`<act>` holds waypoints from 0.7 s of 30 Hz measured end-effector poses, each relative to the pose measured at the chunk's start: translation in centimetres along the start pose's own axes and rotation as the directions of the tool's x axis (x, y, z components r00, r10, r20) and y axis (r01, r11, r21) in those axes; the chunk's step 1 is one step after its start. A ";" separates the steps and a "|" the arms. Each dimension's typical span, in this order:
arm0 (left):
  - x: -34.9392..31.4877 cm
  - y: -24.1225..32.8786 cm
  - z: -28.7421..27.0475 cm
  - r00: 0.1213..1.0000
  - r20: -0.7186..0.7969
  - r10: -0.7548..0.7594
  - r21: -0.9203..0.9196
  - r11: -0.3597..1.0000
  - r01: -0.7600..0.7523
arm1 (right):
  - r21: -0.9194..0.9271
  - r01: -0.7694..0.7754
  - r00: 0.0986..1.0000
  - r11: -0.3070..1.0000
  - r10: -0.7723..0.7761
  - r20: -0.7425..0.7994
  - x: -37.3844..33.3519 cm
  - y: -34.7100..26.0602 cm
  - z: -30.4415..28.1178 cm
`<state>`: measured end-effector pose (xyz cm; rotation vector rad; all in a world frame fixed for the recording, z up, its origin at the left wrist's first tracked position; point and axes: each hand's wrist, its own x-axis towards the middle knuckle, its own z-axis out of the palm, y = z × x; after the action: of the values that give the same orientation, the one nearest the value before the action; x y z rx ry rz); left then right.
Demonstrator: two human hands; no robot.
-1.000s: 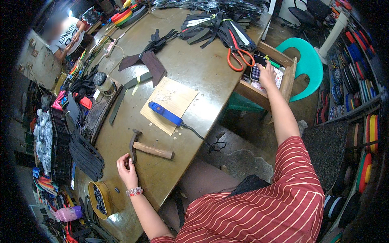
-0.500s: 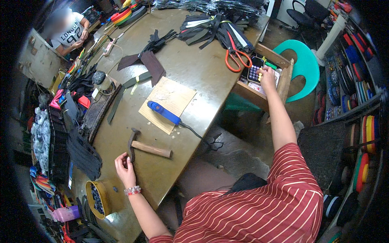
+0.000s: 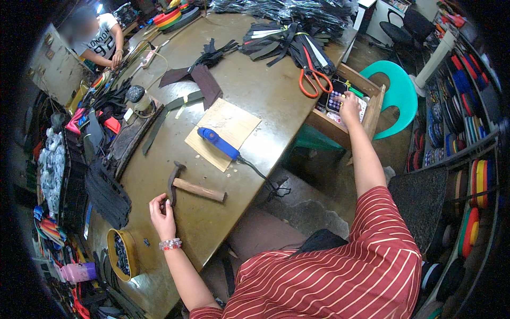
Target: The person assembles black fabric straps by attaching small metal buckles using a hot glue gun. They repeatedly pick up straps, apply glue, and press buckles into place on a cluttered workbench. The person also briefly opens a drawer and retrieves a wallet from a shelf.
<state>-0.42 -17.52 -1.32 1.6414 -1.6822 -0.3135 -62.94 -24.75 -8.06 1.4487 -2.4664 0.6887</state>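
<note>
My right hand (image 3: 349, 110) reaches into an open wooden drawer (image 3: 377, 106). Its fingers are extended over a dark calculator (image 3: 334, 101) with rows of round purple and yellow keys, touching or just above them. At the left, my left hand (image 3: 163, 219) rests by the table's near side with curled fingers. Something small and dark shows at the fingertips, too small to make out. Beside that hand lies a claw hammer (image 3: 199, 189), its wooden handle pointing right. Farther back, a blue corded hand tool (image 3: 219, 143) lies on a tan sheet (image 3: 240, 123).
Orange-handled scissors (image 3: 314, 82) lie at the table edge near the drawer. A yellow tub (image 3: 133, 255) of small dark pieces stands at the near left. Dark strap bundles (image 3: 271, 45) lie at the back. A green chair (image 3: 406, 101) stands behind the drawer; another person (image 3: 101, 45) works far left.
The view has shifted slightly. My right hand has moved a little over the calculator keys. My left hand stays beside the hammer. The other person's hands have moved lower.
</note>
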 end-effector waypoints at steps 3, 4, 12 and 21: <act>0.0 0.2 0.0 1.000 -0.003 0.010 0.004 1.000 -0.010 | 0.030 -0.010 0.990 0.999 0.014 -0.140 -0.1 0.1 -0.3; 0.0 0.3 0.0 1.000 -0.004 0.007 0.005 1.000 -0.007 | 0.025 -0.062 0.992 0.998 0.065 -0.108 -0.1 0.2 -0.3; 0.1 0.4 -0.1 1.000 0.012 -0.021 0.016 1.000 0.021 | 0.201 -0.120 0.972 0.972 0.156 -0.176 0.3 2.6 0.3; 0.0 0.0 -0.1 0.999 0.021 -0.033 0.011 0.999 0.032 | 0.212 -0.216 0.957 0.953 0.250 -0.148 0.4 3.4 0.6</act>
<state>-0.37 -17.51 -1.21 1.6805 -1.6769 -0.3390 -66.05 -23.93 -9.42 1.1053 -2.5134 1.0805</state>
